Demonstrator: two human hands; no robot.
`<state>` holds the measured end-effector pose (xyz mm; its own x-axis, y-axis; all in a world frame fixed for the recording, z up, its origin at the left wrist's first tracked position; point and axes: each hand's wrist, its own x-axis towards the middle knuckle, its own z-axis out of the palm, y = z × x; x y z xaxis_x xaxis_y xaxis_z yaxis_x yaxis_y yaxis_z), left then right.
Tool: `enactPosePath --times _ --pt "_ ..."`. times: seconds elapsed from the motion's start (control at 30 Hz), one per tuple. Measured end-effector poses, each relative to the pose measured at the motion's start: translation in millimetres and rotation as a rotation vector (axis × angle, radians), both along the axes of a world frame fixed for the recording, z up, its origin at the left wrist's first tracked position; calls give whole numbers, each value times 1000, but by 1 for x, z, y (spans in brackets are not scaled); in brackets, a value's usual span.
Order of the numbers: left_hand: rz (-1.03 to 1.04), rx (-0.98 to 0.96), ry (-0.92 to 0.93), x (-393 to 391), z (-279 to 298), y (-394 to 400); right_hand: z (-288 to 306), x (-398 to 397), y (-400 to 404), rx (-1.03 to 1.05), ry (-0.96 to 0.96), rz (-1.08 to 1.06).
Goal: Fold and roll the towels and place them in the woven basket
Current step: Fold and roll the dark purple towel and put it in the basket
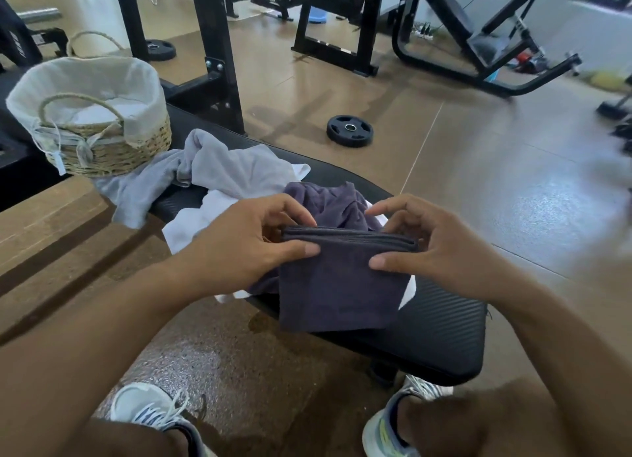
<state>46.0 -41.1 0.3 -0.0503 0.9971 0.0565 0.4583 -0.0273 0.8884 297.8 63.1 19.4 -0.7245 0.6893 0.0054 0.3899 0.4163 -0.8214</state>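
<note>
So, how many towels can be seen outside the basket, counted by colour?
Dark purple towel: 2, one folded in both hands, one crumpled behind it
Light grey towel: 1
White towel: 1
Total: 4

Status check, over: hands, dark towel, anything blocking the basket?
Left hand and right hand pinch folded dark towel above bench. Woven basket far left, open. Grey towel heaped beside it, not blocking.
</note>
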Motion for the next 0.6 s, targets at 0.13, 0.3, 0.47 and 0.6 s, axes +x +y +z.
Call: enactPosePath --times 0.13,0.3,0.47,0.6 --pt "-24 31 -28 9 0 2 -5 -4 -3 108 -16 -7" --pt "2 34 -24 10 -3 4 -6 -8 -1 204 -53 -2" --pt "-17 21 -10 12 -5 5 -8 -18 -3 356 -86 36" --pt "-28 33 -6 11 -8 4 -6 -30 -6 403 -118 63"
